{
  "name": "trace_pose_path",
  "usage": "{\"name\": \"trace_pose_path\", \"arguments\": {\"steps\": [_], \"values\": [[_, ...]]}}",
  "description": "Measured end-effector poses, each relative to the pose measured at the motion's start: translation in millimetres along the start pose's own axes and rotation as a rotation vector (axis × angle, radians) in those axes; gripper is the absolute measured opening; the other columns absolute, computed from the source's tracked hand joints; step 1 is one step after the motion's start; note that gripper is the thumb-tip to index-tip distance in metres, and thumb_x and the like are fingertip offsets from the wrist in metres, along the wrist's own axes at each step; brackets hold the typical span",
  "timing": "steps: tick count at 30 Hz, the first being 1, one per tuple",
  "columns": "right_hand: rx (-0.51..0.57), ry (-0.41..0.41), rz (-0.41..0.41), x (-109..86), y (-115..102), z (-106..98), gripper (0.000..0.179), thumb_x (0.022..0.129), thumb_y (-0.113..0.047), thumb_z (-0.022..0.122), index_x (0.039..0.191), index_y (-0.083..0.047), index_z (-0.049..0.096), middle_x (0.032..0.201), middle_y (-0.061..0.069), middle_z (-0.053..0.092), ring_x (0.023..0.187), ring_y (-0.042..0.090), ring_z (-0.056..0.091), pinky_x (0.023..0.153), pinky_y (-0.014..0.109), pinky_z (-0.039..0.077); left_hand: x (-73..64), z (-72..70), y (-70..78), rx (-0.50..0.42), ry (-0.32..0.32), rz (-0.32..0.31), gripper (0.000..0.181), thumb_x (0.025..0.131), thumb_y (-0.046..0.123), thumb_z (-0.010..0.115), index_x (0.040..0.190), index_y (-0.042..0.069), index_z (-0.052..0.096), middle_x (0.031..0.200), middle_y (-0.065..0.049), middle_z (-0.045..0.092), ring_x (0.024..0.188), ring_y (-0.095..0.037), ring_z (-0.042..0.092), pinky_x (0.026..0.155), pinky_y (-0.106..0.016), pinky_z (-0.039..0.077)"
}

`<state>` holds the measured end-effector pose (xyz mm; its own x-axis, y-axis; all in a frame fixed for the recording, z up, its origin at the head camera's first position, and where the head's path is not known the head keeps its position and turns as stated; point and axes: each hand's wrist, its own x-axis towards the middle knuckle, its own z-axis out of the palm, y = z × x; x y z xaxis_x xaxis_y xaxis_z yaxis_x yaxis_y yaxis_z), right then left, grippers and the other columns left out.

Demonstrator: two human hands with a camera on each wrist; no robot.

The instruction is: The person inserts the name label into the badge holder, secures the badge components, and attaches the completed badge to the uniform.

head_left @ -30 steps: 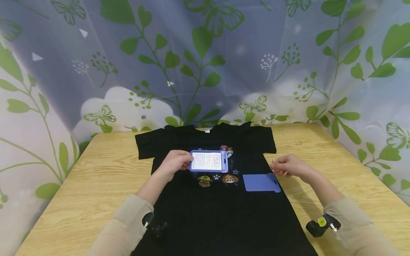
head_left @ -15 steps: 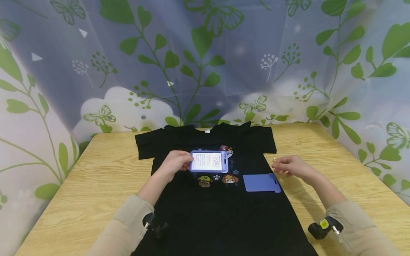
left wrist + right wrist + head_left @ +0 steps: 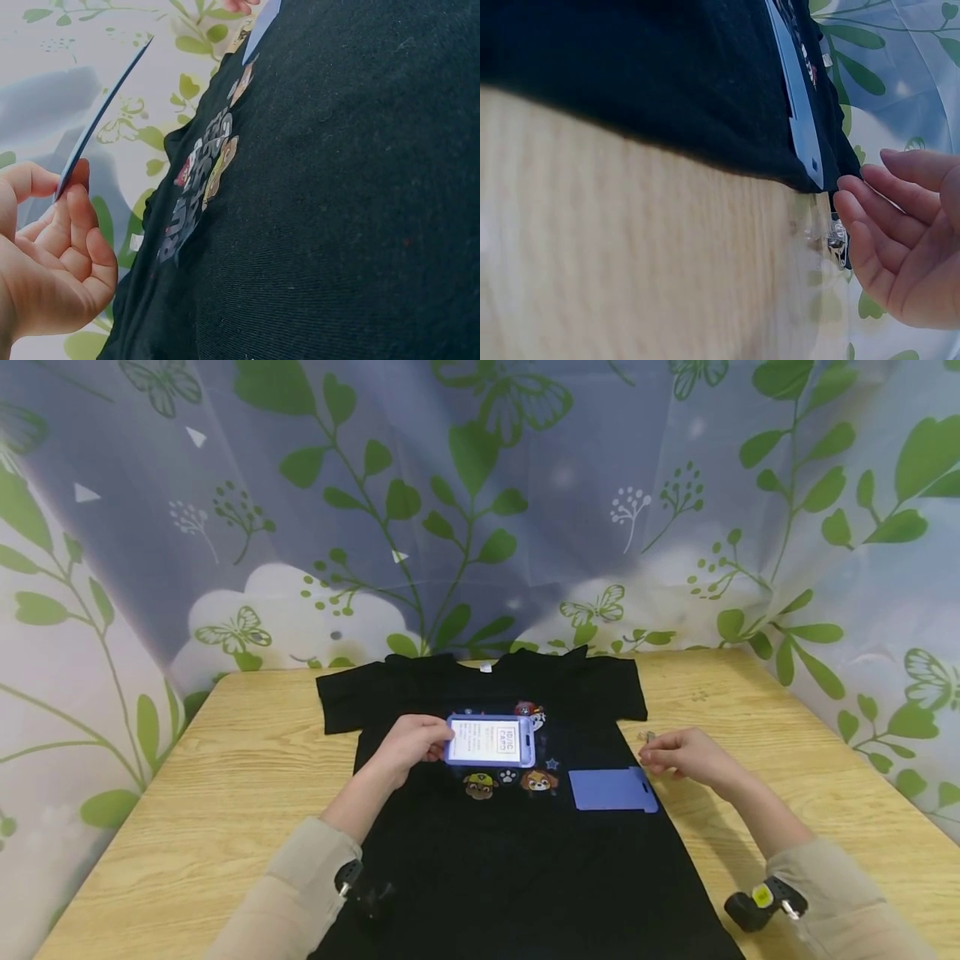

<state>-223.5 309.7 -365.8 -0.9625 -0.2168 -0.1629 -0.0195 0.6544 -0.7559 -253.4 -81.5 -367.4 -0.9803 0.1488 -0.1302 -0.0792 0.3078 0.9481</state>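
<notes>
My left hand (image 3: 411, 745) pinches the end of a blue ID card holder (image 3: 527, 752), lifted over a black T-shirt (image 3: 487, 868). Its white card, printed "ID/IC CARD", faces up; the left wrist view has it edge-on. A flat blue cover (image 3: 611, 789) lies on the shirt's right side. Just past that cover is my right hand (image 3: 690, 756), fingers relaxed. In the right wrist view the thumb stands apart from the other fingers. A small metal clip (image 3: 838, 244) with a clear strap shows right at those fingertips.
The shirt lies spread on a wood-grain table (image 3: 225, 810), its cartoon print (image 3: 538, 779) partly behind the card holder. Behind and beside the table hangs a leaf-patterned curtain (image 3: 600, 460). Both wrists carry small black cameras.
My right hand has moved slightly to the right, and the small metal clip at its fingertips has shifted a little right too. My left hand and the card holder stay nearly still.
</notes>
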Motion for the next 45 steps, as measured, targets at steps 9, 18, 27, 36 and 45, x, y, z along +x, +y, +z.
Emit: {"name": "trace_pose_path", "arguments": {"steps": [9,18,27,36,45], "values": [[0.003,-0.002,-0.002,-5.2,-0.8,3.4,0.032,0.094,-0.018,0.054,0.11,0.009,0.061,0.084,0.007,0.065,0.079,0.019,0.058,0.067,0.033,0.047,-1.0,0.7,-0.1,0.0,-0.004,0.011,0.022,0.085,0.011,0.059,0.099,-0.004,0.066,0.081,-0.009,0.063,0.069,-0.018,0.055,0.064,-0.027,0.044],[0.003,-0.017,0.038,1.6,5.2,6.3,0.034,0.09,-0.019,0.06,0.109,0.009,0.06,0.083,0.005,0.063,0.073,0.014,0.056,0.062,0.028,0.045,-1.0,0.8,1.3,0.0,-0.005,0.009,0.022,0.085,0.012,0.059,0.099,-0.003,0.066,0.083,-0.009,0.063,0.07,-0.018,0.055,0.066,-0.028,0.045],[-0.097,-0.035,-0.001,12.6,7.0,13.0,0.039,0.079,-0.017,0.073,0.105,0.009,0.061,0.077,0.003,0.055,0.065,0.014,0.047,0.055,0.027,0.039,-1.2,0.4,-0.1,0.0,-0.002,0.001,0.021,0.085,0.012,0.059,0.099,-0.003,0.067,0.084,-0.01,0.063,0.07,-0.018,0.056,0.065,-0.027,0.044],[-0.162,-0.083,-0.047,15.5,5.0,14.3,0.041,0.073,-0.013,0.079,0.099,0.009,0.057,0.081,0.007,0.052,0.071,0.018,0.046,0.058,0.03,0.039,-0.6,1.2,-0.3,0.0,0.002,0.006,0.022,0.085,0.012,0.059,0.099,-0.003,0.066,0.083,-0.009,0.063,0.069,-0.018,0.055,0.064,-0.026,0.044],[-0.187,-0.096,-0.022,12.9,0.5,15.9,0.038,0.072,-0.014,0.08,0.091,0.005,0.053,0.082,0.009,0.049,0.075,0.021,0.045,0.063,0.031,0.037,0.9,2.2,-0.6,-0.002,0.003,-0.004,0.022,0.085,0.012,0.06,0.1,-0.003,0.067,0.084,-0.01,0.064,0.07,-0.018,0.056,0.064,-0.026,0.044]]}}
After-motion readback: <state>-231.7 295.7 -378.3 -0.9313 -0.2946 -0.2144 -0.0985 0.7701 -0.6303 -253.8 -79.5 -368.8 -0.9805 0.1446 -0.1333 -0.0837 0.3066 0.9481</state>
